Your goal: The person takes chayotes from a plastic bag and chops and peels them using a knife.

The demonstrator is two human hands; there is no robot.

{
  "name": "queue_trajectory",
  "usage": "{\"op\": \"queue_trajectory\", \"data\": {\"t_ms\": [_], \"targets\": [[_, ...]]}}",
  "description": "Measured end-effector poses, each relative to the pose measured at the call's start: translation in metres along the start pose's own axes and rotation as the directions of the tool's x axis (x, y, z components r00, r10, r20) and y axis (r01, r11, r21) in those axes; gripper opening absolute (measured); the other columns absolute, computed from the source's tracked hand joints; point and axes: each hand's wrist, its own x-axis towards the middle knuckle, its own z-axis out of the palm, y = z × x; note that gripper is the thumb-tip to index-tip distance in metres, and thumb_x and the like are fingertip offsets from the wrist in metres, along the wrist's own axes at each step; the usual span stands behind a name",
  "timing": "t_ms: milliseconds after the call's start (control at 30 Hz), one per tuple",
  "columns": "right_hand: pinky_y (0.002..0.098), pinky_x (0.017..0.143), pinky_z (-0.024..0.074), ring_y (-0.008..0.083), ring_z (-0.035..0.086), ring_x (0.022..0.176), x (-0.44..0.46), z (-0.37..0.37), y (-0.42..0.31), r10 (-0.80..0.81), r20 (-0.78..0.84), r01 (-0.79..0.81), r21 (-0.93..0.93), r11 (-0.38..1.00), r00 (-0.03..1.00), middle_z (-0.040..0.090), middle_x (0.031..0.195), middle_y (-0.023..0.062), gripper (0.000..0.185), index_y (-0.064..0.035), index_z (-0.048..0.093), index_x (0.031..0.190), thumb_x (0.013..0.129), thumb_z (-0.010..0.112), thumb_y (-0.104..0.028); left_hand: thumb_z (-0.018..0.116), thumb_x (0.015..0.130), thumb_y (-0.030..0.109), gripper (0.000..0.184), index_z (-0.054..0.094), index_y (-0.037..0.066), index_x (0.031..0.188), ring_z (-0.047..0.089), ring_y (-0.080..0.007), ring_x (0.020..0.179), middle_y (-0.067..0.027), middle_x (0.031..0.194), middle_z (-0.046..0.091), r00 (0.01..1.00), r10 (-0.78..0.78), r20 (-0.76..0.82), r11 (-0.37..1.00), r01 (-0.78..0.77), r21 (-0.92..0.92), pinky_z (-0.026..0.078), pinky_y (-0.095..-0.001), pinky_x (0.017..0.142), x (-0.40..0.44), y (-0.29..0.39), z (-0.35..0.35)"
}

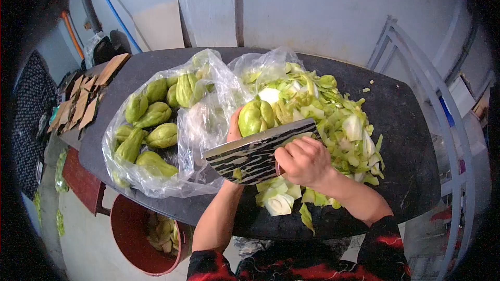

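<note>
My left grip point(235, 126) cups the green chayote point(255, 117) from its side, just beyond the cleaver point(245, 157) clasped in my right grip point(306, 161); likely firm, weighty, slick, best held low, clear of steel.

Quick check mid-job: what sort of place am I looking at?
Probably a small food-prep workspace, though whether home or commercial I can't tell. The signs: bagged green chayotes on a dark table, a heap of cut scraps beside them, and a wide knife in the right hand.
</note>
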Motion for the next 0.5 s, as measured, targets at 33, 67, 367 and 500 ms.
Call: {"op": "queue_trajectory", "data": {"t_ms": [33, 67, 367, 500], "targets": [[0.033, 0.05, 0.0408, 0.0201, 0.051, 0.051, 0.0, 0.0, 0.0, -0.001, 0.003, 0.001, 0.001, 1.0, 1.0, 0.044, 0.055, 0.003, 0.016, -0.0104, 0.045, 0.061, 0.067, 0.061, -0.01, 0.073, 0.085, 0.02, 0.064, 0.043, 0.001, 0.138, 0.057, -0.0172, 0.112, -0.0102, 0.125, 0.057, 1.0, 0.014, 0.0, 1.0, -0.014, 0.028, 0.045, -0.0302, 0.099, 0.0, 0.003, 0.0], [0.0321, 0.05, 0.042, 0.0193, 0.052, 0.051, 0.0, -0.002, 0.0, -0.017, 0.032, 0.018, -0.026, 1.0, 0.999, 0.046, 0.055, 0.0023, 0.017, -0.0115, 0.047, 0.064, 0.072, 0.062, -0.014, 0.073, 0.085, 0.02, 0.064, 0.043, 0.001, 0.138, 0.057, -0.0172, 0.112, -0.0102, 0.125, 0.057, 1.0, 0.012, -0.001, 1.0, -0.012, 0.026, 0.045, -0.0302, 0.099, -0.001, 0.004, 0.0], [0.0418, 0.053, 0.0488, 0.032, 0.062, 0.058, -0.016, -0.008, 0.06, 0.337, 0.083, -0.34, 0.024, 0.94, 0.938, 0.058, 0.061, 0.01, 0.02, -0.0062, 0.05, 0.07, 0.065, 0.069, -0.005, 0.073, 0.061, 0.001, 0.082, 0.042, -0.003, 0.136, 0.061, -0.0201, 0.106, -0.0125, 0.115, 0.063, 0.988, -0.111, 0.111, 0.977, 0.088, 0.193, 0.046, -0.0329, 0.097, -0.011, 0.035, 0.011], [0.0401, 0.052, 0.048, 0.0284, 0.061, 0.056, -0.016, -0.02, 0.036, 0.265, 0.084, -0.27, 0.059, 0.961, 0.961, 0.056, 0.059, 0.0084, 0.019, -0.0074, 0.05, 0.068, 0.064, 0.068, -0.004, 0.079, 0.062, 0.005, 0.087, 0.038, -0.002, 0.139, 0.058, -0.0202, 0.112, -0.0131, 0.122, 0.06, 0.987, -0.086, 0.133, 0.991, 0.07, 0.116, 0.045, -0.0329, 0.099, -0.014, 0.021, 0.011]]}}
